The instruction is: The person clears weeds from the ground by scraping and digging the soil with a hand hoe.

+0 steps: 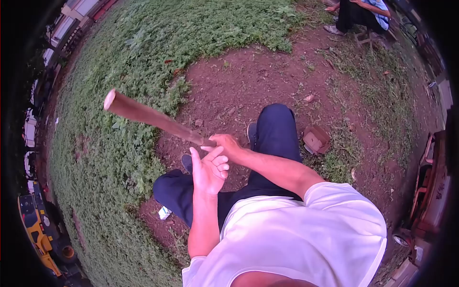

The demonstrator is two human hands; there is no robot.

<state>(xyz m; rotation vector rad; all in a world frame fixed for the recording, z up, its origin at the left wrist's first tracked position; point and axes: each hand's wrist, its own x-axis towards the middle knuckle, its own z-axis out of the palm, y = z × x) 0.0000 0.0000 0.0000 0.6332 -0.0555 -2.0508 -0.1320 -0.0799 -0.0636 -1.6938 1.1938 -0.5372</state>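
A thick wooden stick with a pale, cut end slants from the upper left down to my right hand. The fingers of that hand are wrapped round its nearer, narrower end. Just below, my left hand has its palm turned up. Its thumb is stretched out and its fingers are loosely bent and apart, holding nothing. The left fingertips are close beneath the stick; whether they touch it I cannot tell. Whatever lies beyond my right hand's grip is hidden.
Low green plants cover the left and far ground, beside bare reddish soil. A small cardboard box lies right of my knee, a crumpled white packet by the other. Another person sits at upper right. Yellow machinery stands lower left.
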